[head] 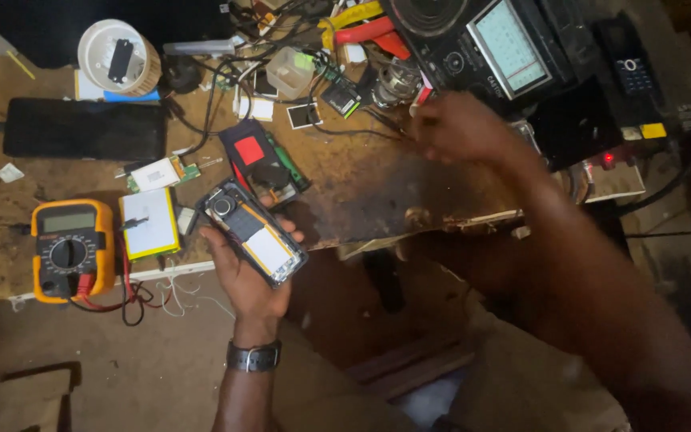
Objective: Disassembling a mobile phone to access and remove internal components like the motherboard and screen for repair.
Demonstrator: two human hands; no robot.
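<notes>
The opened mobile phone (pixel 255 232), its back cover off so the camera ring, dark boards and a pale label show, lies across the palm of the left hand (pixel 248 272), just off the near edge of the wooden workbench (pixel 345 184). Its long axis runs on a slant, camera end up and away toward the bench, the other end down toward the person's right. The fingers (pixel 291 234) curl up around its far long edge and the thumb presses the near edge, so the hand is clasped on the phone. The right hand (pixel 459 128) is well apart from it, up over the back of the bench beside a black meter with a pale screen (pixel 509 44); it is blurred, so whether its fingers are spread or pinching something cannot be told. The left hand is plainly the nearer one to the phone. Just beyond the left fingertips lies a dark phone part with a red patch (pixel 259 164). Out past the thumb side sit a white flat battery with a yellow rim (pixel 150 224) and an orange multimeter (pixel 72 250) with red and black leads.
</notes>
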